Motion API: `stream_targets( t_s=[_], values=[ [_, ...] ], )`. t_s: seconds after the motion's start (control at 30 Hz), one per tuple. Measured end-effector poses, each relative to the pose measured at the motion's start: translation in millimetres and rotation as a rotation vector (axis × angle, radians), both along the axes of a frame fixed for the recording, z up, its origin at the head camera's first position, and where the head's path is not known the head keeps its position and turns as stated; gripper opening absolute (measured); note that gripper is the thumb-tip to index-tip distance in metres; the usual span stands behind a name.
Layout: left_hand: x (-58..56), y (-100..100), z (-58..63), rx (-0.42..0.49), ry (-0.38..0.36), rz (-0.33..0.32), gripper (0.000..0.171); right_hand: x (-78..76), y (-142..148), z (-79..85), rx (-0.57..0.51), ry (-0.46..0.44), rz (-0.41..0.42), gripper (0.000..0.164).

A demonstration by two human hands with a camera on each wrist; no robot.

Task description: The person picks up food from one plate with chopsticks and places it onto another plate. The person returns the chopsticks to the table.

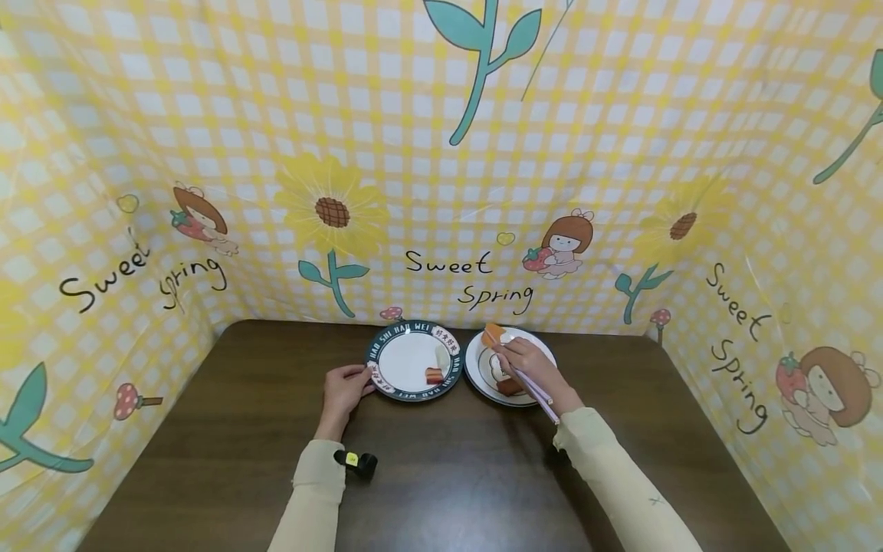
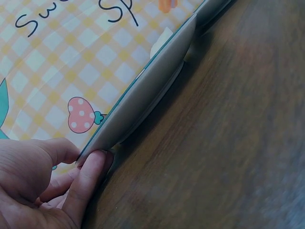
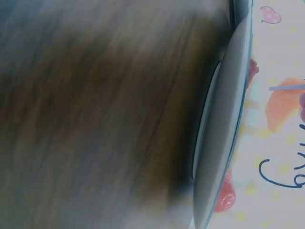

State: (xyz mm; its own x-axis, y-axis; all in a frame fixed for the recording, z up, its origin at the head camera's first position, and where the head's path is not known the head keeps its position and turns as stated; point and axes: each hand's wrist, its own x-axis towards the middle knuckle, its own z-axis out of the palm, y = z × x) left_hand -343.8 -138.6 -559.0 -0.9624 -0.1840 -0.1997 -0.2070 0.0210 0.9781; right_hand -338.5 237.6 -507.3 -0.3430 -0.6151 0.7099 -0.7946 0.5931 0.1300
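Observation:
My left hand [image 1: 343, 392] pinches the left edge of a plate with a dark green, lettered rim [image 1: 381, 377]; the left wrist view shows thumb and fingers on its rim. On that plate lie a red-and-cream piece [image 1: 434, 376] and a pale piece [image 1: 441, 355]. To the right, my right hand [image 1: 533, 365] holds lilac chopsticks [image 1: 540, 394]. At their tips is an orange piece [image 1: 493, 335], raised above a white plate [image 1: 474, 371]. A reddish-brown piece [image 1: 509, 386] lies on this plate, partly hidden by the hand and chopsticks.
Both plates stand side by side near the back of a dark wooden table [image 1: 428, 475]. A yellow checked cloth [image 1: 441, 192] with printed flowers and lettering walls in the back and sides. A black strap device [image 1: 357, 462] sits at my left wrist.

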Motion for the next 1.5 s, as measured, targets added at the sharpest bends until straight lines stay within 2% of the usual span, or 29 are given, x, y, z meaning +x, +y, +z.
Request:
stream_targets(
  t_s=[0.1, 0.3, 0.47, 0.57, 0.77, 0.87, 1.03, 1.1, 1.27, 1.5],
  values=[
    [0.5, 0.0, 0.7, 0.003, -0.001, 0.003, 0.04, -2.3, -2.6, -0.4, 0.014, 0.028, -0.005, 0.036],
    [1.4, 1.5, 0.8, 0.011, 0.012, 0.006, 0.039, -1.6, -9.5, 0.8, 0.006, 0.039, 0.008, 0.02],
    [2.9, 2.2, 0.3, 0.016, 0.013, 0.005, 0.039, 2.8, -16.8, 5.5, 0.019, 0.037, 0.003, 0.029],
    [3.7, 2.5, 0.2, 0.026, 0.015, 0.001, 0.039, 4.6, -20.8, 8.7, 0.034, 0.022, 0.02, 0.033],
    [3.3, 2.6, 0.1, 0.024, 0.024, -0.002, 0.038, 5.1, -29.6, 12.4, 0.047, -0.033, 0.044, 0.025],
    [2.6, 2.2, -0.1, 0.015, 0.018, -0.004, 0.038, 4.2, -34.4, 12.7, 0.044, -0.037, 0.048, 0.028],
    [3.2, 1.5, 0.8, 0.011, 0.006, -0.003, 0.038, 3.2, -44.3, 12.1, 0.051, 0.004, 0.048, 0.028],
    [3.6, 1.2, 1.5, 0.01, 0.003, -0.005, 0.039, 3.8, -48.7, 12.0, 0.046, -0.014, 0.047, 0.023],
    [3.8, -0.5, 2.0, 0.007, 0.01, -0.007, 0.039, 6.3, -63.0, 12.4, 0.039, -0.086, 0.06, 0.027],
    [2.3, -2.1, 1.1, 0.01, 0.019, -0.005, 0.038, 3.2, -82.4, 8.6, 0.051, -0.078, 0.082, 0.024]
  ],
)
